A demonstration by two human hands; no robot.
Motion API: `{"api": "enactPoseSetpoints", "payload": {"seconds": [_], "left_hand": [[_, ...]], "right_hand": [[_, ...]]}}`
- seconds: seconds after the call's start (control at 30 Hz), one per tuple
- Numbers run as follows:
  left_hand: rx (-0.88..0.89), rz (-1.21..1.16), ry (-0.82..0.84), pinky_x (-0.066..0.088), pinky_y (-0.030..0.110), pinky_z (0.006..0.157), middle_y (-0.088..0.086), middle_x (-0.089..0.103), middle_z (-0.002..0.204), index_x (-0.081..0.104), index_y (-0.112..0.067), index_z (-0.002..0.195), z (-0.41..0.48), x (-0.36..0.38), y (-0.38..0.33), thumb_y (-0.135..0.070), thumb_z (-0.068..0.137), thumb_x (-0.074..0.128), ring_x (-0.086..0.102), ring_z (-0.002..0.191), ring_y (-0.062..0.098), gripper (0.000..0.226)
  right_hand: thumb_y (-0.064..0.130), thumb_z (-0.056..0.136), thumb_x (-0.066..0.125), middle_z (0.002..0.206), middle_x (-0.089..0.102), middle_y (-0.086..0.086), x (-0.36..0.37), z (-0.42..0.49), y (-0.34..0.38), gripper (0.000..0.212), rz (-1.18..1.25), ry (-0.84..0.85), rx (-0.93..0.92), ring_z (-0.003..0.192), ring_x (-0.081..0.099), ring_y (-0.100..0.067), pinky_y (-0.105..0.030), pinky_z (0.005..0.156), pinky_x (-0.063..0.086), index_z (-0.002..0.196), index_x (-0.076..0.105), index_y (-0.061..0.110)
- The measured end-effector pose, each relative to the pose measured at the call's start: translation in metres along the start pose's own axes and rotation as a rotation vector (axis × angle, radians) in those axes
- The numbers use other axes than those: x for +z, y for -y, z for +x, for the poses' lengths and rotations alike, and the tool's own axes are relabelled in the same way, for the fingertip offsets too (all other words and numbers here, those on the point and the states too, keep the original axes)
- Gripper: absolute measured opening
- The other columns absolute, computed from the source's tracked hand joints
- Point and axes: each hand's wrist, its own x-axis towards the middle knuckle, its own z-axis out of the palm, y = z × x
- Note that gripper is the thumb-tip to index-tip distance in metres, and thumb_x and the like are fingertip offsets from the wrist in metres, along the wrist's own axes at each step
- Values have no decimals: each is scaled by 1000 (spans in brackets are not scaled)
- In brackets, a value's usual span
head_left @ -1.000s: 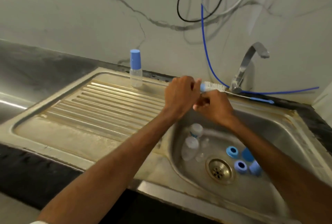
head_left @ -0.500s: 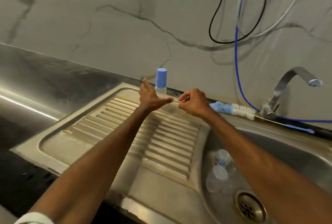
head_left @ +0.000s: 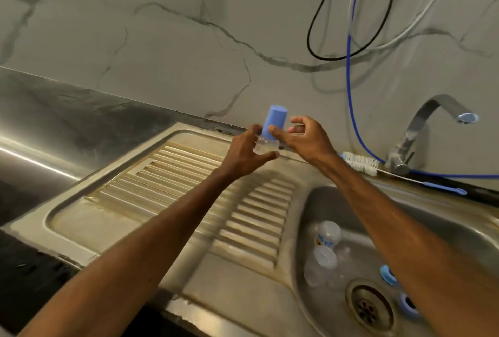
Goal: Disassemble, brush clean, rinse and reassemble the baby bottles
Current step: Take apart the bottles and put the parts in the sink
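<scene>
Gripping the clear body of the capped bottle [head_left: 266, 145] at the back of the draining board [head_left: 162, 188], the left hand [head_left: 245, 153] curls round it and tilts it toward the right hand [head_left: 310, 139], seemingly to steady it for uncapping. That hand's fingers are loosely spread and hold nothing, one fingertip at the blue cap [head_left: 275, 120]. The brush [head_left: 360, 162] lies on the ledge by the tap [head_left: 432, 126], within reach, while stripped bottles [head_left: 321, 261] and blue rings [head_left: 387, 274] wait in the basin [head_left: 459, 228].
</scene>
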Motion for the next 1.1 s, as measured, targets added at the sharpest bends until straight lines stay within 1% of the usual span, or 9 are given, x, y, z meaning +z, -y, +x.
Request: {"api": "enactPoseSetpoints", "payload": {"seconds": [0.1,0.2,0.33,0.5,0.6,0.67,0.8,0.9,1.1], "left_hand": [[110,-14,46,55,31,75,-4,73,105,59,-20,121,-14,16,-44,-51,73,87,64,82,11,64],[143,-37,30,55,36,79,-6,70,107,60,-22,122,-33,37,-89,-56,74,83,65,88,12,63],[102,-78,89,51,35,84,0,67,117,55,-18,126,-72,82,-147,-54,78,80,64,101,20,65],[112,-102,239,53,43,91,1,67,124,50,-19,132,-100,127,-191,-58,84,70,65,111,23,65],[118,-80,339,57,43,85,0,68,113,50,-19,125,-103,143,-199,-57,84,73,67,97,21,61],[136,-65,416,57,39,82,0,68,111,50,-18,125,-102,147,-197,-58,85,72,66,93,18,61],[152,-88,561,45,21,69,-7,65,102,56,-17,123,-94,145,-182,-53,86,75,61,83,6,54],[128,-213,591,41,12,66,-14,65,91,61,-21,113,-92,142,-173,-47,85,79,62,76,2,41],[-12,-334,698,58,31,74,-4,71,104,60,-22,122,-96,149,-166,-48,83,80,69,88,14,51]], "right_hand": [[49,74,85,115,70,-4,-39,-25,-9,69,34,-57,-65,95,69,-20,-35,84,59,124,61,9],[62,59,88,97,76,-7,-88,-55,-26,70,150,-157,-30,86,75,-28,-48,73,63,105,71,11],[30,83,82,97,75,-13,-143,-105,-47,40,371,-212,61,82,72,-21,-30,61,61,109,70,2],[30,73,88,91,78,-12,-178,-152,-88,41,371,-253,167,78,74,-24,-38,72,63,102,72,5],[32,66,91,90,78,-10,-189,-162,-110,52,398,-291,217,78,75,-19,-30,70,62,103,72,0],[44,58,92,92,78,-7,-188,-166,-121,61,397,-300,248,84,75,-20,-33,77,61,101,73,5],[25,71,88,91,79,-1,-177,-170,-139,30,439,-279,259,86,76,-15,-25,76,60,94,71,18],[21,74,85,84,78,5,-171,-169,-140,27,450,-255,219,82,75,-10,-19,71,58,96,70,17],[25,73,84,91,76,7,-171,-168,-146,31,440,-185,204,83,74,-2,-14,69,56,98,65,24]]}}
